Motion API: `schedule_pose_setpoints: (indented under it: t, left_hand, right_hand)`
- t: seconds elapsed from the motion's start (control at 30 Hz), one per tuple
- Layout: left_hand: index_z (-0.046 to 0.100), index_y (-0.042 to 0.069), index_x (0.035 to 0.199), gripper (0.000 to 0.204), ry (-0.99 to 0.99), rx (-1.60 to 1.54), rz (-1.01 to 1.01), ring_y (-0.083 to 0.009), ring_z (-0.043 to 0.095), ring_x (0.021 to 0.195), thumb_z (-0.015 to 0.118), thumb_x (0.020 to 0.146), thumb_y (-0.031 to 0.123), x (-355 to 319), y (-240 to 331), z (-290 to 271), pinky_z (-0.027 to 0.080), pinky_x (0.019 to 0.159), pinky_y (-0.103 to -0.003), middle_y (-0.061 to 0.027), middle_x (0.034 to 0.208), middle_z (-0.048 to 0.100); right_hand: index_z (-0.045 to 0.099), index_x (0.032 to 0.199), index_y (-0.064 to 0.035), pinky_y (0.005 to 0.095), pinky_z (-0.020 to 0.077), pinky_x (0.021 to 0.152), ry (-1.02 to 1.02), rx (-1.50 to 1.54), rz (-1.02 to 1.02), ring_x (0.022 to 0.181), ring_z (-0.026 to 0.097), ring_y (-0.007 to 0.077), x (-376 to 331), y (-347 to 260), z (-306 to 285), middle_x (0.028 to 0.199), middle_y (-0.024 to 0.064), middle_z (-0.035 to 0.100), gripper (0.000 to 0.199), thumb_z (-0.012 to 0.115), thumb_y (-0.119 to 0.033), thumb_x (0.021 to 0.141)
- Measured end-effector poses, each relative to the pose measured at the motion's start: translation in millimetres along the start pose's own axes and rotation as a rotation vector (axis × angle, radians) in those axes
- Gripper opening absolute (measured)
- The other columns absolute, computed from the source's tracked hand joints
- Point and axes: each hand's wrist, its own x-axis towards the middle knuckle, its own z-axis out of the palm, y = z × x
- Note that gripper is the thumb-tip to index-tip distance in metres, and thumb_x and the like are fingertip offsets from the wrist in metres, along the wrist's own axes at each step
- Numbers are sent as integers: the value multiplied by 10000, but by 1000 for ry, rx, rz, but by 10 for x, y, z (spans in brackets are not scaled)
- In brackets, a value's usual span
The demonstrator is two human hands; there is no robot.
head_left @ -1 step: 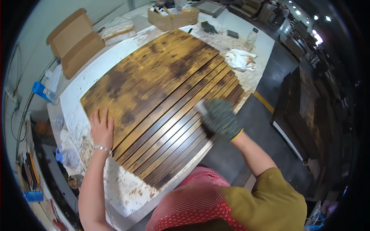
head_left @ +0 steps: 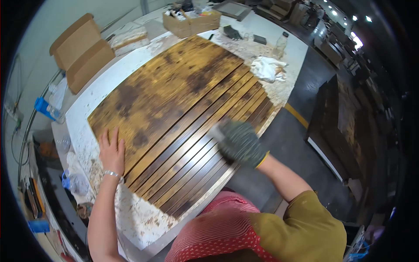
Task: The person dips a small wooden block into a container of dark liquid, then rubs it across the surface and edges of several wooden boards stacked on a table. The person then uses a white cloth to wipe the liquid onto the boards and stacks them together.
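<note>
A wide wood-grain board [head_left: 157,83], mottled golden and dark brown, lies flat with several narrow strips [head_left: 183,159] of the same finish side by side along its near side. My bare left hand [head_left: 112,153], a bracelet at its wrist, rests flat with fingers spread on the board's left end. Over the strips, right of their middle, is my right hand [head_left: 240,142] in a grey-green knit glove. Its fingers are closed on a small pale piece [head_left: 216,132], pressed near the strips' surface; motion blurs it, so its kind is unclear.
The white worktable [head_left: 144,218] is stained. At its far side stand an open cardboard box [head_left: 83,56], a carton of supplies [head_left: 192,26], a crumpled white cloth [head_left: 268,69], a glass jar [head_left: 279,46] and a dark glove [head_left: 231,32]. Dark panels [head_left: 334,131] are stacked at right.
My right hand has moved a little left and nearer along the strips with the pale piece. The left hand stays flat on the board; the whole view has shifted slightly.
</note>
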Motion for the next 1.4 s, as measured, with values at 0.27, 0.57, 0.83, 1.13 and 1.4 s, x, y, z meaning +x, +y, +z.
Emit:
schedule_pose_setpoints:
  t: [0.27, 0.57, 0.83, 1.13, 1.4]
  left_hand:
    - [415, 100, 1376, 451, -82, 18, 24, -366, 276, 1331, 397, 963, 281, -58, -2, -171, 241, 1088, -446, -174, 1451, 295]
    - [389, 107, 1398, 465, -132, 38, 14, -352, 239, 1357, 328, 987, 315, -13, 46, -187, 190, 1111, -438, -163, 1472, 268]
    - [391, 104, 1399, 477, -135, 40, 14, -345, 223, 1369, 313, 988, 334, 9, -11, -129, 172, 1119, -435, -167, 1481, 258]
    - [388, 84, 1397, 486, -142, 26, 32, -343, 218, 1372, 306, 990, 335, 17, 19, -127, 161, 1123, -432, -165, 1483, 258]
    - [382, 92, 1403, 485, -128, 18, 50, -348, 227, 1369, 300, 992, 334, 18, -36, -123, 166, 1120, -432, -171, 1484, 255]
  right_hand:
    - [591, 1084, -64, 431, 469, 719, -110, -125, 157, 828, 592, 313, 19, 992, -360, 922, 146, 595, 340, 541, -278, 826]
    - [557, 1147, -45, 475, 460, 681, -144, -172, 296, 857, 577, 311, -132, 1591, -629, 897, 187, 580, 389, 601, -217, 801]
    - [586, 1053, -88, 393, 465, 584, -106, 6, 7, 671, 567, 251, -299, 947, -110, 764, 105, 543, 295, 534, -268, 825]
    - [618, 1076, -66, 428, 477, 710, 55, -132, 584, 854, 591, 315, -463, 1982, -405, 919, 144, 601, 357, 612, -288, 796]
    - [598, 1113, -97, 406, 477, 716, 3, -76, 38, 880, 589, 268, -600, 1474, -254, 943, 106, 606, 400, 628, -287, 762]
